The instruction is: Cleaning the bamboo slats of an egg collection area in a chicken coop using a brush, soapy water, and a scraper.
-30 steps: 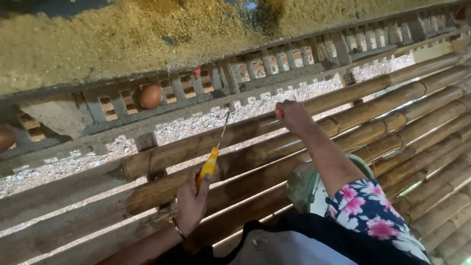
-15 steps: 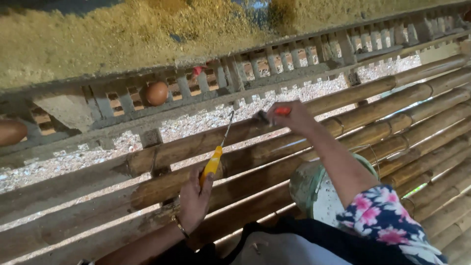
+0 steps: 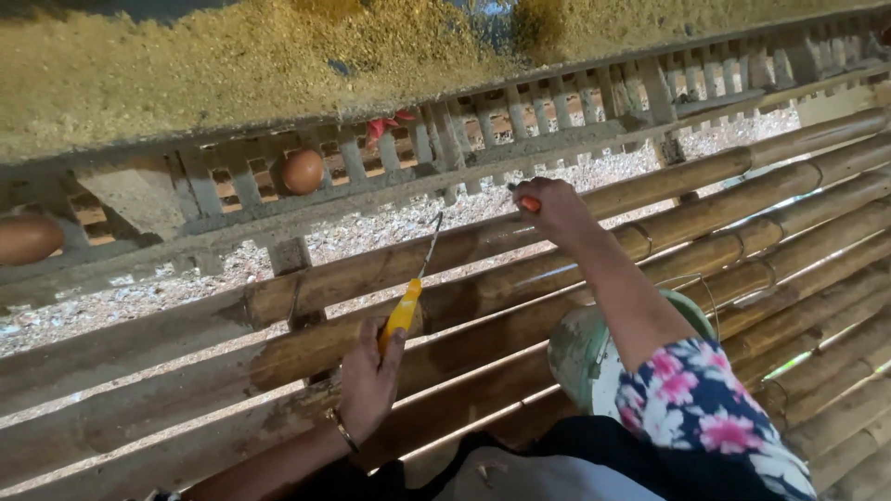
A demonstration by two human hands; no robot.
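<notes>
Presently being catalogued, seen from above through the head camera:

Item one: a long tool with a yellow handle (image 3: 401,315) and a thin metal shaft (image 3: 430,243) is being held upright-tilted by the left hand (image 3: 367,380). The left fingers are being kept clenched round the lower handle, the shaft pointing up and away over the bamboo poles (image 3: 650,237). It is being judged light and stiff, with a thin tip that could bend or slip; the handle is being taken as the proper grip, low and firmly.

Item two: a small red-orange object (image 3: 529,203) is being pinched in the right hand (image 3: 557,209), extended over the upper poles near the cage. The right fingers are being held curled about it; its kind cannot be told. It is being judged small and light.

Item three: two brown eggs, one (image 3: 303,171) resting in the slatted grey tray (image 3: 445,158) and one (image 3: 28,238) at the far left edge. These are being judged fragile, smooth, liable to roll.

Item four: a green bucket (image 3: 580,353) is being carried below the right forearm, partly hidden by a floral sleeve (image 3: 705,417).

Item five: yellowish feed or litter (image 3: 186,65) is being seen beyond the tray.
</notes>
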